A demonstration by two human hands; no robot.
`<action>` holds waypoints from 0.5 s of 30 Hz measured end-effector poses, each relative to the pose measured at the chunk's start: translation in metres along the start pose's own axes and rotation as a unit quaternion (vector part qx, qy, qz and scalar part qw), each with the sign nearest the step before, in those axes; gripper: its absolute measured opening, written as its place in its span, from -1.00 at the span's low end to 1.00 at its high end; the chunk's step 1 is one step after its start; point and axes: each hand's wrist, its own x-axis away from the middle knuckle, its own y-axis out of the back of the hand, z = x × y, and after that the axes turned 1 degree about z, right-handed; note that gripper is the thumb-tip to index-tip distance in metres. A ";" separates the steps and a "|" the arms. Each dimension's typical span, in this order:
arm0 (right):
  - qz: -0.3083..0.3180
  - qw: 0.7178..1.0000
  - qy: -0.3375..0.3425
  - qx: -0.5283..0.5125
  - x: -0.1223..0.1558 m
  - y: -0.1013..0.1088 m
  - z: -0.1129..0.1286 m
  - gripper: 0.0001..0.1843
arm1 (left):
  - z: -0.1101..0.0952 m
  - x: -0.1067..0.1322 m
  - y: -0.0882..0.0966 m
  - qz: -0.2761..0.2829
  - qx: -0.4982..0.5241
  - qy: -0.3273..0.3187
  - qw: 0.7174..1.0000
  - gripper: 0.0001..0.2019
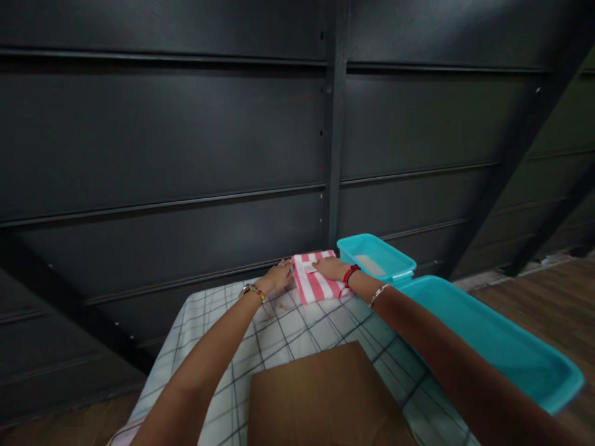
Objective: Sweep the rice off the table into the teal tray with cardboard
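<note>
A folded cloth with pink and white stripes (pixel 309 288) lies at the far end of the checked table cover. On top of it rests my right hand (pixel 329 268), its fingers bent and gripping the cloth beside a small white patch that looks like a label. My left hand (pixel 279 277) is at the cloth's left edge with fingers stretched out, palm down. Whether its fingertips touch the cloth is hard to see. Something thin and clear with faint reddish marks (pixel 281 306) lies below my left hand; its kind cannot be made out.
A brown cardboard piece (pixel 320 396) lies at the near edge of the checked cover (pixel 204 316). To the right stand a small turquoise bin (pixel 400 272) with something pale inside and a larger turquoise bin (pixel 493 337). A dark panelled wall (pixel 186 142) rises behind the table.
</note>
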 end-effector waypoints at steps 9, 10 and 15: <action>-0.113 0.989 0.078 -0.059 -0.016 0.032 0.049 -0.43 | 0.064 0.084 0.014 0.065 -0.009 0.094 0.993 -0.67; -0.110 0.987 0.095 -0.062 -0.021 0.031 0.063 -0.44 | 0.071 0.098 0.013 0.072 -0.009 0.105 0.992 -0.67; -0.063 0.980 0.177 -0.067 -0.039 0.007 0.137 -0.58 | 0.094 0.153 -0.003 0.103 -0.006 0.154 0.983 -0.63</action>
